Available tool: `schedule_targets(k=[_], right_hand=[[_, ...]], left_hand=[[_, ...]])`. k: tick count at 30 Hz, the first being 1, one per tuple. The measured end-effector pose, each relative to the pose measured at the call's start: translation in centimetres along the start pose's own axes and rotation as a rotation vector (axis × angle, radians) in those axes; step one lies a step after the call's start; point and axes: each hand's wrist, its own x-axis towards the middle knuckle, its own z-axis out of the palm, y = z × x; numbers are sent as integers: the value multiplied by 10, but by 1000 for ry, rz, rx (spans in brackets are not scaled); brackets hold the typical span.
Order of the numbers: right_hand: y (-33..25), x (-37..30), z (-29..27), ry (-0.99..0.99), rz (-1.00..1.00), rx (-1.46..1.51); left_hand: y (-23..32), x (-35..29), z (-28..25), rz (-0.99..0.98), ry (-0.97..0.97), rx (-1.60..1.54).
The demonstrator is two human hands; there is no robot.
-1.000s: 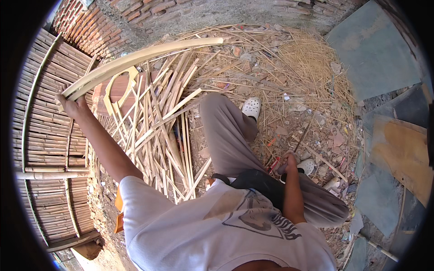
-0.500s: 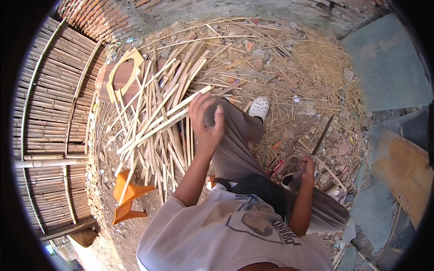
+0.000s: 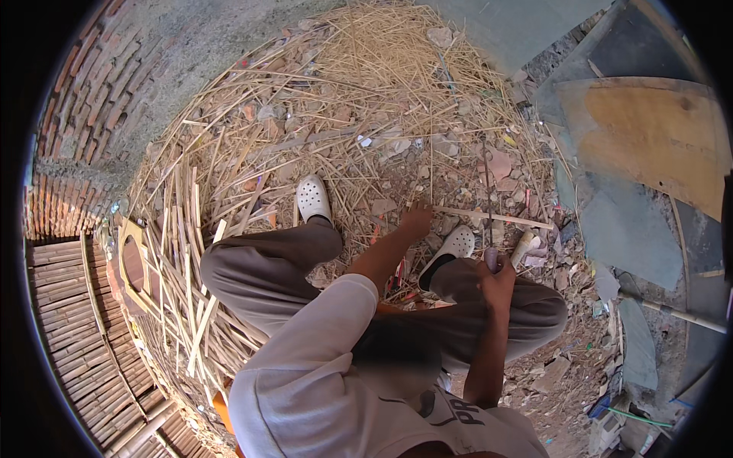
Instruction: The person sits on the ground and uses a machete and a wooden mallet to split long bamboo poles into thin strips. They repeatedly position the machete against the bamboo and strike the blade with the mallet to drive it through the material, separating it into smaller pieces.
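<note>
My right hand (image 3: 496,282) is wrapped round the handle of a long machete (image 3: 489,183), whose dark narrow blade points away from me over the rubble. Reaching down between my knees, my left hand (image 3: 416,220) has its fingers closed at the left end of a pale bamboo strip (image 3: 496,217). That strip lies across the littered ground and passes by the machete blade. Just right of my right hand is a short, thick pale piece of wood or bamboo (image 3: 525,248). The left fingertips are small and partly hidden.
A pile of split bamboo strips (image 3: 183,252) lies left of my knee, beside a yellow cut-out frame (image 3: 134,263). Straw (image 3: 382,46) and rubble cover the ground ahead. Sheets of glass or board (image 3: 634,229) lean at the right. A brick wall (image 3: 99,99) and bamboo panel (image 3: 76,320) stand left.
My view has swung to the right. My left hand has moved from above my knee down to the strip on the ground. The right hand still holds the machete.
</note>
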Motion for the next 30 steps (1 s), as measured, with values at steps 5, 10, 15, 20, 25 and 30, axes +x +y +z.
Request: schedule_targets(k=[5, 10, 15, 20, 25, 30], right_hand=[[-3, 21, -1, 74, 192, 283], [-6, 33, 11, 215, 152, 301], [-20, 34, 14, 240, 63, -109], [-15, 30, 26, 194, -19, 165], [-39, 15, 23, 11, 19, 461], [-48, 4, 33, -34, -62, 475]], left_hand=[[19, 42, 27, 62, 57, 187], [10, 60, 30, -13, -38, 173], [-7, 66, 36, 110, -4, 178], [-39, 26, -19, 319, 168, -22], [-142, -95, -153, 230, 431, -18], [-257, -303, -262, -259, 810, 78]])
